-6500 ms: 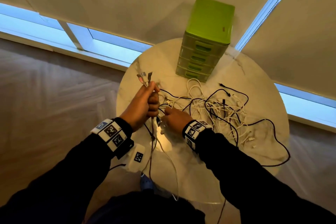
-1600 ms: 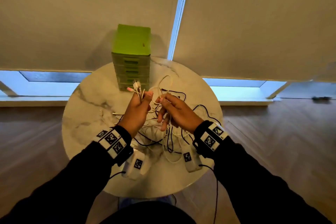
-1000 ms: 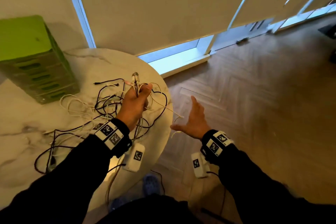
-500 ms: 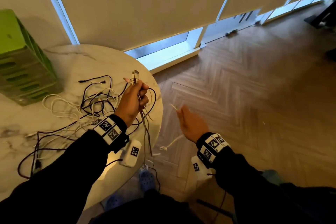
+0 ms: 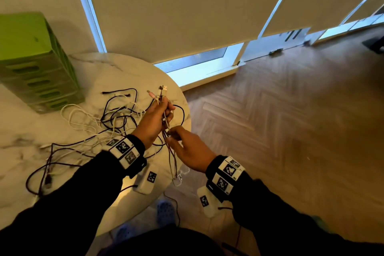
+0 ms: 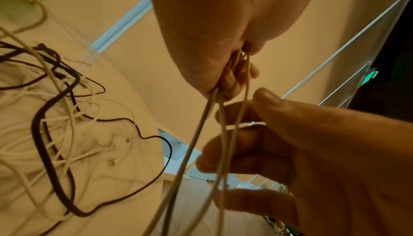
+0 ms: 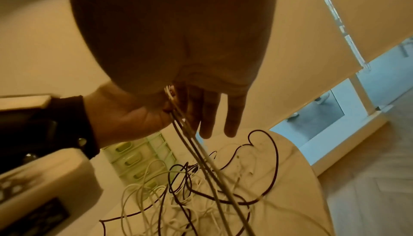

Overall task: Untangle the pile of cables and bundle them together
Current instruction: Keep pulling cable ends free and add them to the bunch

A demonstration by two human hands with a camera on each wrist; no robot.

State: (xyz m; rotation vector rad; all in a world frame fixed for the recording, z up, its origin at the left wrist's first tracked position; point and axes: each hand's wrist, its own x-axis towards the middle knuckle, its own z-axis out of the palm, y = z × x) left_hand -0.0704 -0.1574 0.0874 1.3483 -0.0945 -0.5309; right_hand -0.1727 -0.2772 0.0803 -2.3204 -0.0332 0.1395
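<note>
Table: round marble top [image 5: 25,131], pale w/ grey veins, glossy.
Pile: thin white & black cables [image 5: 99,122] looped loose on the marble, left of the hands.
Left hand [image 5: 154,119]: fist curled round a bunch [image 5: 169,147] of cords — plugs [image 5: 163,91] stick up above the fist, strands hang below, over the table edge.
Right hand [image 5: 190,149]: just under the left, thumb & fingers pinching the hanging strands; ring & little fingers straight.
Drawers: green plastic box [image 5: 33,64], ribbed fronts, far left.
Floor: herringbone wood [image 5: 291,131].

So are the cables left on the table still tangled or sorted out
Still tangled. The black and white cables on the marble table cross and loop over one another in a loose pile, beside the left hand.
</note>
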